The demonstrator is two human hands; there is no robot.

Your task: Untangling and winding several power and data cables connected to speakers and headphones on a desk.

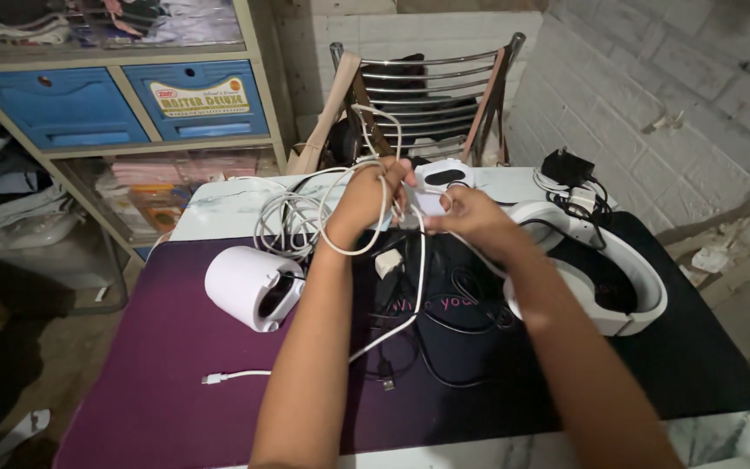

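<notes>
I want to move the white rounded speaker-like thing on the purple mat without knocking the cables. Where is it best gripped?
Probably from above, across the white rounded device's smooth curved body, fingers on its far and near sides. It lies on its side with the dark open end facing right toward the tangled white cables, so coming from the left or top keeps clear of them.

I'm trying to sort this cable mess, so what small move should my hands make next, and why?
Probably draw the white cable looped over your left hand up and free. Its loose end lies on the purple mat, and the run crosses black cables, so a slow pull avoids snagging.
</notes>
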